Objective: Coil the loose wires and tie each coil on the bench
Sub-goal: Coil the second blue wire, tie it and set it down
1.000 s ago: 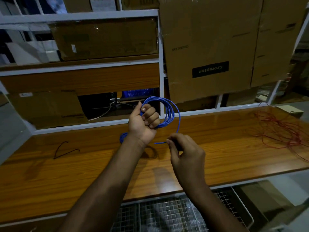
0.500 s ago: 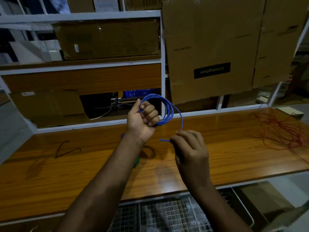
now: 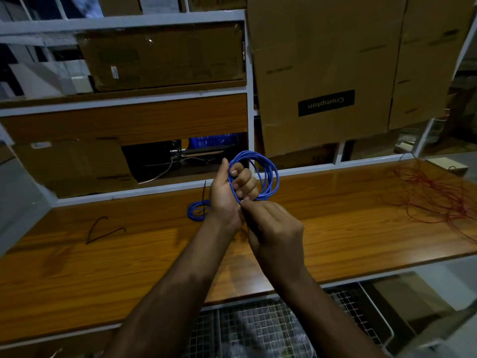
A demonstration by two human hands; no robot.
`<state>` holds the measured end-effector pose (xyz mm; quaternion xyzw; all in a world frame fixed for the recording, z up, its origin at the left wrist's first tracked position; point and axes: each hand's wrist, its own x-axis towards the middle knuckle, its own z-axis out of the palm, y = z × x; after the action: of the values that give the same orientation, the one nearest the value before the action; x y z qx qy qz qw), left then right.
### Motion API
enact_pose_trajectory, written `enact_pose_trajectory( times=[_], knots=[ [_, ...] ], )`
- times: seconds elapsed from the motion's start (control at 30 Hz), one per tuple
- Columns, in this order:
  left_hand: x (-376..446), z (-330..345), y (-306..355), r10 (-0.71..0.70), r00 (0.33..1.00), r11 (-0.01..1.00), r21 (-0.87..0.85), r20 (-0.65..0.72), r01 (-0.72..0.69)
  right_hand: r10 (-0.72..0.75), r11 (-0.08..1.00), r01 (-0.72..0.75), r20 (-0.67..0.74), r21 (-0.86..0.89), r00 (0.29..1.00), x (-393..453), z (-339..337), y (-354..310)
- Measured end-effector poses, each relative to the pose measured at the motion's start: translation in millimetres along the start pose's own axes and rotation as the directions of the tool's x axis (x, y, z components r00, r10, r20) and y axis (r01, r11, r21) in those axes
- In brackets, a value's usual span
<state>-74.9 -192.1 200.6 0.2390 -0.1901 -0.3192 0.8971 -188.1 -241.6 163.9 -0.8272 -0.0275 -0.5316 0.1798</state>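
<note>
Since a moment ago, my right hand (image 3: pixel 273 228) is pressing up against my left hand (image 3: pixel 229 192), its fingers pinching the loose end of the blue wire coil (image 3: pixel 265 174) just under my left fist. I am gripping that coil upright in my closed left hand, above the middle of the tabletop (image 3: pixel 77 267), toward its back edge. Behind my left wrist a second blue coil (image 3: pixel 197 210) is lying flat on the wood. A black tie (image 3: pixel 103 229) is resting near the left end, and tangled red wire (image 3: pixel 433 195) is sprawling over the right end.
</note>
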Motion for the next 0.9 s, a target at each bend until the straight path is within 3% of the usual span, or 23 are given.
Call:
enact_pose_trajectory(
  times=[0.2,0.47,0.6,0.73,0.9],
  knots=[
    [-6,1,-5,-0.034,0.999,0.999,0.021,0.001,0.033,-0.079,0.993,0.079,-0.001,-0.091,0.997,10,-2,0],
    [-13,9,-13,0.002,1.0,0.997,0.072,0.019,-0.004,-0.032,0.988,0.036,0.032,-0.148,0.999,27,-4,0],
    [-15,10,-15,0.011,1.0,0.993,0.115,0.007,-0.011,0.015,0.996,-0.013,0.027,-0.087,1.0,32,-4,3],
    [-16,11,-16,0.021,0.998,0.997,0.073,-0.056,-0.017,0.164,0.986,-0.163,-0.038,0.031,0.986,41,-10,10],
    [-16,19,-17,0.04,0.993,0.996,0.084,-0.113,-0.03,0.36,0.932,-0.362,-0.081,-0.01,0.929,46,-7,29]
  ],
)
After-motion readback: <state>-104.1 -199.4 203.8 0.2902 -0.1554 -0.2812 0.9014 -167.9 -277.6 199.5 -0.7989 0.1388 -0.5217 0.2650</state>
